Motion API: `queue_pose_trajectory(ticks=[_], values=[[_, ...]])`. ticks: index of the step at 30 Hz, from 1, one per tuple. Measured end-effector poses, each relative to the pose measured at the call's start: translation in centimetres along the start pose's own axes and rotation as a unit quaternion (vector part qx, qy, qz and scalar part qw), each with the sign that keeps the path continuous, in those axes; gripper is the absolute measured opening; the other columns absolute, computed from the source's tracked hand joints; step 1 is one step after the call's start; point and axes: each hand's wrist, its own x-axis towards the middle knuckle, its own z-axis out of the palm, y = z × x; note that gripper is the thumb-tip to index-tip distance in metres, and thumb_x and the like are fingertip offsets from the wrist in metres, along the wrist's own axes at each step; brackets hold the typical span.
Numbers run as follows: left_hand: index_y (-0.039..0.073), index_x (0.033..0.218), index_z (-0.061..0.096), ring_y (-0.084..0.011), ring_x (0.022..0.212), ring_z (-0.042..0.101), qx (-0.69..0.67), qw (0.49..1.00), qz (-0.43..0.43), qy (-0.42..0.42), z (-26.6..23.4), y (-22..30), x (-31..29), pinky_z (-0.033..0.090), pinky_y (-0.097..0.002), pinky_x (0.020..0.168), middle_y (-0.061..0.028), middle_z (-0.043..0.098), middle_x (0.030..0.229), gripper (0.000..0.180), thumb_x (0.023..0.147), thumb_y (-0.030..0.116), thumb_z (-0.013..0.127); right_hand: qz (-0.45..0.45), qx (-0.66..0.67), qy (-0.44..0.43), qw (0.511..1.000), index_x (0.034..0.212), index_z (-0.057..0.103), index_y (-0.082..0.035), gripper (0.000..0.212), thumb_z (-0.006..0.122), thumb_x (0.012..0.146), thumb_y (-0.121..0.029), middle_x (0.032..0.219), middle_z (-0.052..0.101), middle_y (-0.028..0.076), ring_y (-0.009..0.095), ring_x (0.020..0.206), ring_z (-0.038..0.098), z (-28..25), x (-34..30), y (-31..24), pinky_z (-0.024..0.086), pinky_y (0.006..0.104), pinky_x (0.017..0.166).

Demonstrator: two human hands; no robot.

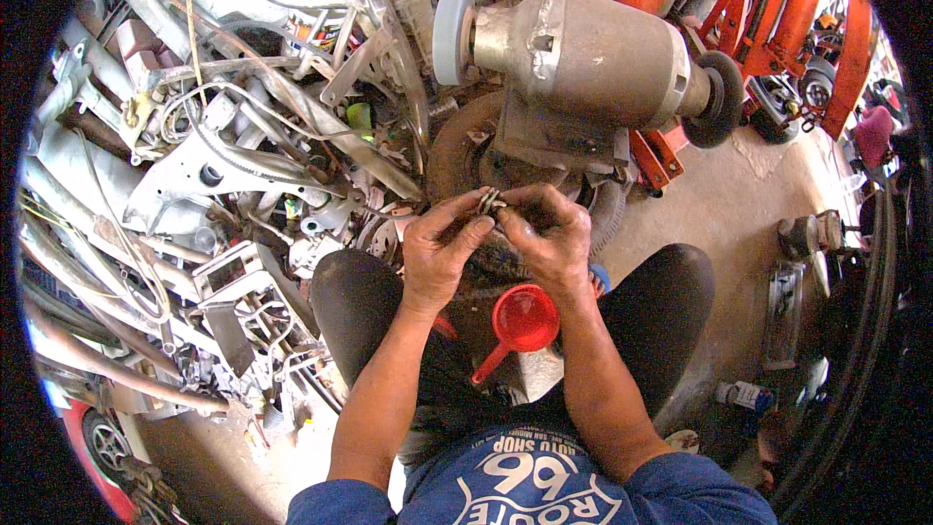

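Observation:
Between my two hands, just in front of the bench grinder [603, 53], is a small dark ring-shaped metal part [491, 202]. My left hand [437, 251] pinches it from the left with thumb and forefinger. From the other side my right hand [552, 238] grips it with the thumb and bent fingers. My fingertips partly cover the part, so its exact kind is unclear. The grinder has a pale grey wheel [451, 34] on its left and a dark wheel [719, 99] on its right. A red plastic dipper [526, 317] lies below my hands, between my knees.
Metal frames, tubes and cables [253, 126] are piled along the left. Orange metal stands [777, 10] rise at the far right. A tyre [455, 141] lies under the grinder. On the floor at right are a clear tray [783, 316] and a bottle [746, 395].

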Motion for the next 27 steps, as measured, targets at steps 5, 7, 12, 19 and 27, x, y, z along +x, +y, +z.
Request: queue_pose_trajectory(ticks=[5,7,12,19,27], values=[[0.003,0.122,0.070,-0.0129,0.102,0.067,-0.093,0.996,-0.015,-0.007,-0.6,-0.9,0.3,0.053,-0.0284,0.094,-0.0056,0.074,0.111,0.041,0.083,0.008,0.083,-0.049,-0.037,-0.030,0.998,0.095,0.075,-0.002,0.018,0.079,0.082,-0.013,0.086,0.076,0.011,0.020,0.079,0.074,-0.5,0.1,-1.1,0.058,0.0336,0.075],[0.004,0.122,0.070,-0.0126,0.101,0.067,-0.130,0.991,-0.028,-0.006,-0.7,-1.1,0.3,0.053,-0.0283,0.093,-0.0048,0.074,0.110,0.043,0.082,0.008,0.084,-0.036,-0.025,-0.028,0.999,0.094,0.075,-0.002,0.018,0.079,0.081,-0.014,0.086,0.076,0.011,0.020,0.079,0.074,-0.4,0.0,-0.7,0.058,0.0335,0.075],[0.004,0.118,0.070,-0.0127,0.098,0.068,-0.137,0.989,-0.043,-0.031,-1.1,-0.8,0.6,0.054,-0.0274,0.092,-0.0034,0.073,0.107,0.043,0.079,0.006,0.086,-0.020,-0.005,-0.053,0.998,0.095,0.075,-0.001,0.020,0.080,0.081,-0.015,0.085,0.076,0.011,0.021,0.079,0.074,-0.7,0.2,-0.6,0.057,0.0334,0.075],[0.004,0.114,0.071,-0.0119,0.096,0.068,-0.094,0.994,-0.014,-0.059,-1.9,-0.7,1.0,0.054,-0.0274,0.089,-0.0022,0.073,0.105,0.044,0.074,0.005,0.089,0.001,0.021,-0.073,0.997,0.092,0.074,-0.001,0.018,0.080,0.079,-0.012,0.084,0.075,0.010,0.017,0.077,0.071,-0.7,0.0,-0.7,0.056,0.0318,0.073],[0.005,0.111,0.072,-0.0115,0.095,0.066,-0.164,0.984,-0.037,-0.066,-2.3,-0.7,0.8,0.052,-0.0271,0.090,-0.0007,0.072,0.101,0.045,0.070,0.007,0.091,-0.066,0.042,-0.075,0.994,0.089,0.073,-0.001,0.015,0.079,0.078,-0.009,0.085,0.074,0.009,0.018,0.078,0.071,-0.5,0.0,-0.9,0.055,0.0311,0.073]])
